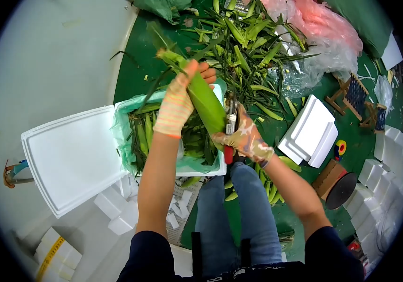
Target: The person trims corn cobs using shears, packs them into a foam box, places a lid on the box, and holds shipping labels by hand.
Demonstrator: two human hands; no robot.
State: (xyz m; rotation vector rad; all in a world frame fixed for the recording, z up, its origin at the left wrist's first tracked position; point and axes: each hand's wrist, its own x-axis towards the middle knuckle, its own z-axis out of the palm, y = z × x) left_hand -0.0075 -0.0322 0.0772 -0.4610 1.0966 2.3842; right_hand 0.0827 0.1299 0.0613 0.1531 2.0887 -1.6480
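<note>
My left hand [179, 101], in a striped glove, is wrapped around the upper part of a green ear of corn [206, 105] still in its husk. The ear is tilted, its leafy end up and left and its thick end down by my other hand. My right hand [248, 136], in a camouflage glove, is closed on pruning shears [231, 123] with a red handle, its thumb against the lower end of the ear. Below the ear, a white foam box [182, 173] lined with green plastic holds more ears of corn [141, 136].
A foam lid [72, 157] lies left of the box. Cut husks and leaves [248, 37] are heaped ahead on the green floor beside clear plastic sheeting [305, 70]. At right are another foam box [308, 131] and a roll of tape [340, 147]. Ears [271, 188] lie near my legs.
</note>
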